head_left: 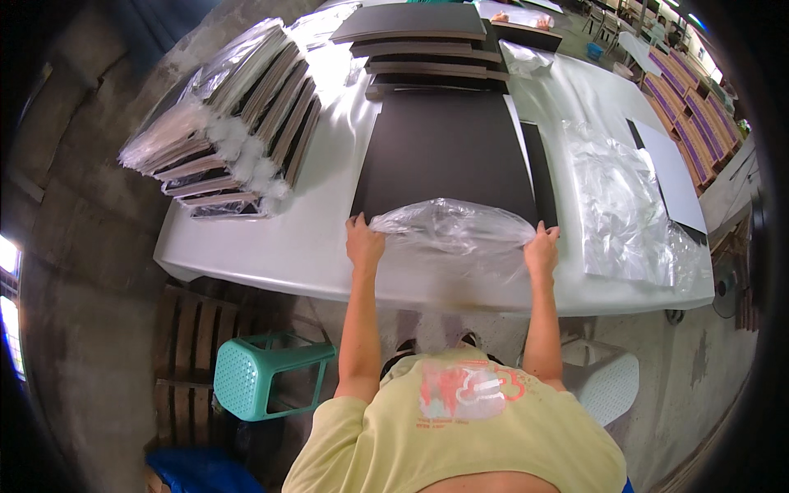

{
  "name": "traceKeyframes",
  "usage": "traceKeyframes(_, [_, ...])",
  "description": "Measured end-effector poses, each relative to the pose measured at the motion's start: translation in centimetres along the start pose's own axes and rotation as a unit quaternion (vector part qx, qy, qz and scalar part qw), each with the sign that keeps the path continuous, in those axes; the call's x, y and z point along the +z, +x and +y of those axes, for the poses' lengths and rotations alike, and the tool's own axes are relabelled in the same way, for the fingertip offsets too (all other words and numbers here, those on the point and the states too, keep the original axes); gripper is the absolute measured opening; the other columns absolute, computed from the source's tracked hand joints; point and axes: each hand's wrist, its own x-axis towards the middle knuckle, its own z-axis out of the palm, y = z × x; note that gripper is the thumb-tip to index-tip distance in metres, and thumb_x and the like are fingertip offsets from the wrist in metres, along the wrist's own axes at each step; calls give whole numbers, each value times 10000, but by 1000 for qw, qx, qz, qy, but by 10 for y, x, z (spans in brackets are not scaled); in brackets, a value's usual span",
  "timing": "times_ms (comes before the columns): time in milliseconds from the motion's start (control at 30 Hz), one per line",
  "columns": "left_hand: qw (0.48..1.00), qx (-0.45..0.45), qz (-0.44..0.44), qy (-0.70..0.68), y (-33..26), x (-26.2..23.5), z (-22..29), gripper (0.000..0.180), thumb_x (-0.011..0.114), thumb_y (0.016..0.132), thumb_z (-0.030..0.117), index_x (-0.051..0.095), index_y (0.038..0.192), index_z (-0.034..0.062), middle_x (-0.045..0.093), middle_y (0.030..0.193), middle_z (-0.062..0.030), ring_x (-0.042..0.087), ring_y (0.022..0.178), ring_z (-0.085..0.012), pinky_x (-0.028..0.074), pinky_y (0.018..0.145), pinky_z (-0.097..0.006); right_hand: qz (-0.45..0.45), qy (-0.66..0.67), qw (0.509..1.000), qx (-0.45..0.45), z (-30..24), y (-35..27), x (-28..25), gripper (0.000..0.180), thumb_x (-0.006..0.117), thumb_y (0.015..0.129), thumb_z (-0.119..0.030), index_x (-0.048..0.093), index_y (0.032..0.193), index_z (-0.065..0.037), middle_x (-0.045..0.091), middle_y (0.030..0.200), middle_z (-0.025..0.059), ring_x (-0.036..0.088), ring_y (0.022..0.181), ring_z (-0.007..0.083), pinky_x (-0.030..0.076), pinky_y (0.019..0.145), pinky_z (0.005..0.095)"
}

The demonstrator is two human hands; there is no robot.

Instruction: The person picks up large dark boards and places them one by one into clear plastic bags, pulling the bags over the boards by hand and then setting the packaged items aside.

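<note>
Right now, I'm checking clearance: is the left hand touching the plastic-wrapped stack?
Apart: the head view shows white tabletop between left hand and wrapped stack.

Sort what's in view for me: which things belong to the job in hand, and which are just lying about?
Seemingly part of the job:
clear plastic wrap, held in the left hand and right hand
large black board
stacked boards
plastic-covered stacks
spare clear plastic

Seemingly just lying about:
green stool
white stool
blue bucket
</note>
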Motion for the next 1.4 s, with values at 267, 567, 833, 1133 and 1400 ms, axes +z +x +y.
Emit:
traceKeyframes(267, [981,28,-78,-173,-28,-42,-69,225,532,667,-58,617,872,-19,617,791,-74,590,695,-221,459,647,-283,101,171,975,-103,47,-64,-3,449,435,725,99,497,1159,1,419,999,141,550,828,294,449,729,351])
traceKeyframes(567, [890,12,-158,-429,-44,-22,-128,501,490,614,-139,488,1096,-6,597,704,-73,543,613,-105,429,557,-223,138,417,891,115,50,-115,27,250,535,811,-24,578,1055,6,579,898,60,516,789,122,415,727,234])
traceKeyframes(833, [849,10,-280,-447,-29,-52,-104,488,622,572,-141,489,1018,7,550,668,-34,569,629,-122,459,579,-223,-107,722,681,57,127,-90,41,174,573,695,66,539,832,-35,567,762,24,538,675,95,435,610,212])
traceKeyframes(1133, [634,106,-216,-735,-17,-122,-59,173,569,733,74,539,885,-4,580,747,-67,567,682,-153,479,629,-266,-154,789,555,-215,75,-70,-86,397,794,590,-187,444,760,-107,393,599,-41,356,509,70,338,460,230])
traceKeyframes(1400, [591,211,-186,-756,62,-245,108,389,503,853,225,434,1165,3,505,1125,-120,478,1056,-240,404,898,-395,65,888,414,-190,-71,-28,-262,362,530,834,-164,460,1181,-92,561,1061,46,556,919,157,477,761,295])
